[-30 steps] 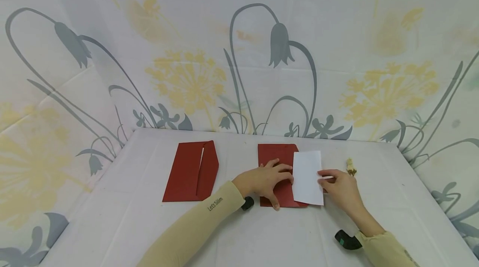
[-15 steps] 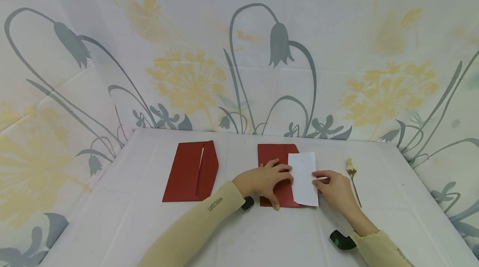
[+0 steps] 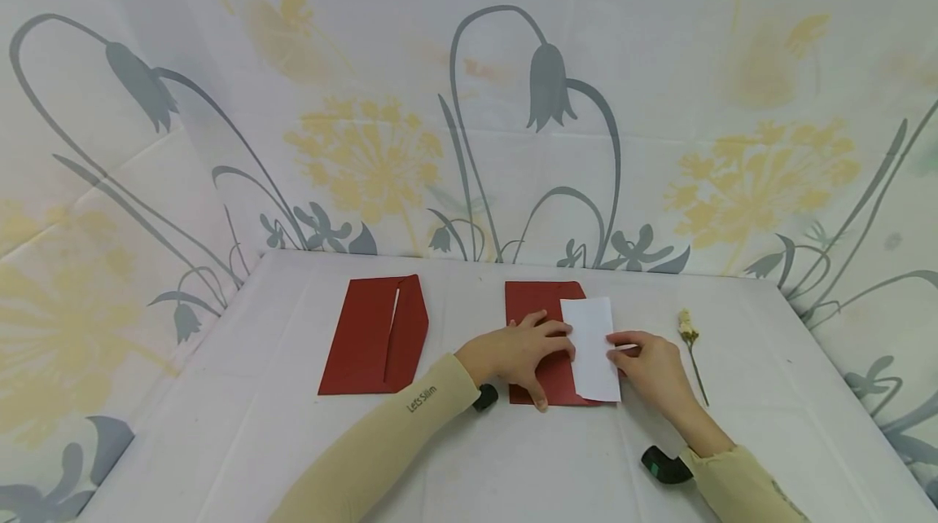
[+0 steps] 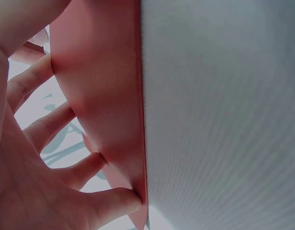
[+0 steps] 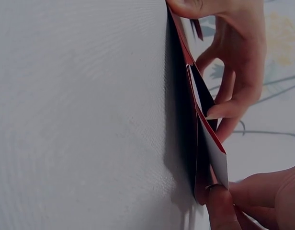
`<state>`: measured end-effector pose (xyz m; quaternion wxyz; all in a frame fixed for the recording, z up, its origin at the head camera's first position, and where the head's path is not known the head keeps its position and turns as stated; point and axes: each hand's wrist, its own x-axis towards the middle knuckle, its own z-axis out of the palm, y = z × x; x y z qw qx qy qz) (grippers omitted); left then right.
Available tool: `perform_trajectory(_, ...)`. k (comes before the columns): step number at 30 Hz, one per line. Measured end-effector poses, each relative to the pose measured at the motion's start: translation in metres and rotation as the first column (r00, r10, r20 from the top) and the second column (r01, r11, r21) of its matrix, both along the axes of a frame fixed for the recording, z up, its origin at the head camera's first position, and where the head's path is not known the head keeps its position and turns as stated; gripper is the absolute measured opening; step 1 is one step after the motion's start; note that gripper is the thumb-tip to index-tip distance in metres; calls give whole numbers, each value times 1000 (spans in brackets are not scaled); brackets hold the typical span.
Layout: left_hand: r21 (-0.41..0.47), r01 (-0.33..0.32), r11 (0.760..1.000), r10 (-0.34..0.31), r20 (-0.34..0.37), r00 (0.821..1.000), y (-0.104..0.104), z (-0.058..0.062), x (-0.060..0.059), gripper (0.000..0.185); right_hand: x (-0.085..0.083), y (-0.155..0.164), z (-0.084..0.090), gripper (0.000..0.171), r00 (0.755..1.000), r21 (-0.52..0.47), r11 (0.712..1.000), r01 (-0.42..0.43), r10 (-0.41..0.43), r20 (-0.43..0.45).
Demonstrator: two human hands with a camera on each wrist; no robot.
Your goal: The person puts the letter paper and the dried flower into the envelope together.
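Note:
A red envelope (image 3: 531, 299) lies flat on the white cloth, its flap side toward the right. With spread fingers, my left hand (image 3: 519, 353) presses on it; the left wrist view shows the fingertips (image 4: 92, 163) resting along the envelope. My right hand (image 3: 650, 368) pinches the right edge of a white sheet of paper (image 3: 592, 348) between thumb and fingers. The paper's left edge lies at the envelope's opening, overlapping its right part. In the right wrist view the paper (image 5: 218, 163) tilts up slightly above the red flap.
To the left lies a second red envelope (image 3: 359, 336), a thin white strip showing at its flap. A dried flower (image 3: 689, 334) with a thin stem lies to the right. Black wrist devices (image 3: 665, 466) sit at both wrists. A patterned cloth (image 3: 513, 181) rises behind the table.
My right hand has moved left, carrying the paper further over the red envelope. The flower's stem has come into view. My left hand has stayed in place.

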<state>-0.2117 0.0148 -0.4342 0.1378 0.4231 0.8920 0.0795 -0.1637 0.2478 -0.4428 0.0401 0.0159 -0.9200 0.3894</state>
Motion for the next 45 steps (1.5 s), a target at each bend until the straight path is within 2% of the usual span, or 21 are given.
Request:
perform_trajectory(16,22,1,1000,-1,19,1000,0,-2,-1,74,-5,-7,-1,22,999,-38,999,-33,32,-22)
perform_trajectory(21,25,2,1000,-2,20,1000,0,-2,0,74,-4,-10,0,22,1000,-30,999,-29,29,-1)
perform_trajectory(34,19,28,999,-29,12,1000,0,8,1,73,-10,-11,-3,22,999,-28,999,-31,31,27)
perform_trajectory(45,37,25,999,-27,37,999,-2,9,0,73,-15,-10,-8,22,999,-54,998,-31,33,28)
